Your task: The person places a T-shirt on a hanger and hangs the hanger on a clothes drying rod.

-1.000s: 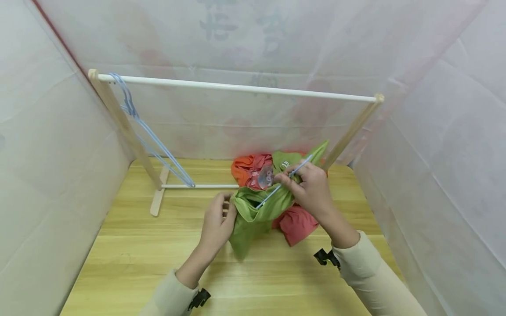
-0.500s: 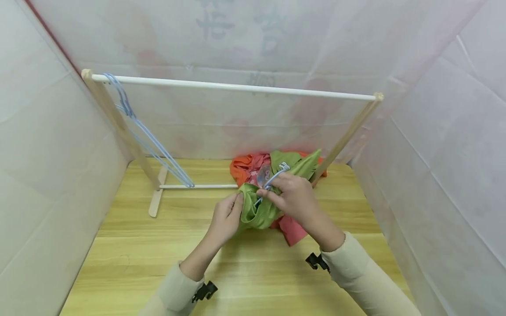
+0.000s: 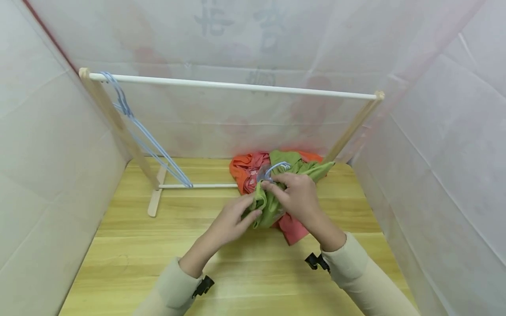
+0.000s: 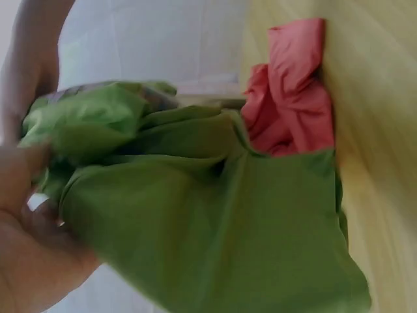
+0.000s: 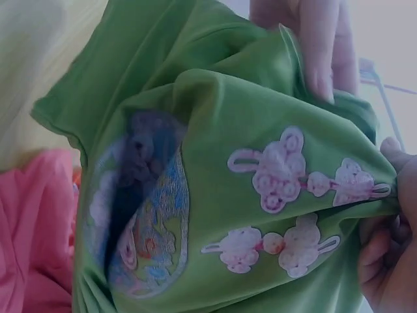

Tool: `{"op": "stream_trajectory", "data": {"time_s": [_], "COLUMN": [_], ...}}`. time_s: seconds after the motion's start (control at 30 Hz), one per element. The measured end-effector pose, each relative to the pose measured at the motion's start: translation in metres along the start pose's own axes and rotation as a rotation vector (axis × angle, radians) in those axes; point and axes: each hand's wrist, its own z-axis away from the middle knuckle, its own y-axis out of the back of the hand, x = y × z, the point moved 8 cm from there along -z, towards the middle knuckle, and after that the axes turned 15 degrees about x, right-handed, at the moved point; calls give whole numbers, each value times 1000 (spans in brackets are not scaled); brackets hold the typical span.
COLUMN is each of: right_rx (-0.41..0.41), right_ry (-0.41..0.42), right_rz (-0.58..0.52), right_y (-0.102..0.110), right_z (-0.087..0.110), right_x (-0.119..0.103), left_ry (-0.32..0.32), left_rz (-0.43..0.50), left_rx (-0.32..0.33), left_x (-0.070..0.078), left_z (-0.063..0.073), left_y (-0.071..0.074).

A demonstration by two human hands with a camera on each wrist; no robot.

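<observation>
A green shirt (image 3: 272, 211) with pink-and-white frog fastenings (image 5: 280, 171) and a patterned patch (image 5: 156, 235) hangs bunched between both hands. My left hand (image 3: 231, 221) holds the shirt's edge at the opening, fingers over the cloth and thumb beneath. My right hand (image 3: 298, 197) pinches a light blue clothes hanger (image 3: 273, 167) near its neck, together with a fold of the shirt. The hanger's hook sticks out above the right fingers; the rest of it is hidden by cloth and hand. In the left wrist view the shirt (image 4: 195, 222) drapes down beside the left hand.
A wooden rack with a white top rail (image 3: 229, 84) spans the back. Blue hangers (image 3: 148, 140) hang at its left end. Orange (image 3: 239, 169) and pink clothes (image 3: 291, 229) lie heaped under and behind the shirt on the wooden table (image 3: 130, 263).
The hanger has moved down and leftward into the shirt, its hook now upward. The left hand has moved right and its fingers have spread over the opening's edge.
</observation>
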Motion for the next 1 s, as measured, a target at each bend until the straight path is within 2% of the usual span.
{"op": "stream_trajectory", "data": {"time_s": [0.1,0.17,0.27,0.37,0.43,0.5,0.57,0.67,0.73,0.8,0.93,1.0], "right_rx": [0,-9,-28,-59,-58,-6,90,270,328,309,145,94], "right_ry": [-7,-23,-86,-122,-110,-49,48,203,270,314,349,363], "right_rz": [-44,-88,-219,-376,-454,-492,-467,-362,-287,-242,-212,-203], "right_y": [-3,-7,-10,-9,-4,7,23,46,54,55,41,36], "right_z": [2,4,7,9,7,3,-5,-17,-24,-29,-29,-26], "right_x": [-4,-7,-10,-13,-15,-17,-20,-23,-24,-24,-22,-22], "left_ry": [-34,-30,-30,-22,-15,-13,-12,-19,-25,-31,-23,0], "left_rz": [-47,-49,-18,28,63,97,120,110,76,42,6,-2], "left_rx": [71,133,209,259,298,336,368,388,384,371,354,340], "left_x": [2,4,7,11,13,15,18,23,28,32,39,41], "left_z": [-1,-3,-5,-9,-12,-15,-18,-20,-21,-20,-17,-16], "left_y": [0,2,6,12,18,27,37,53,63,70,79,82]}}
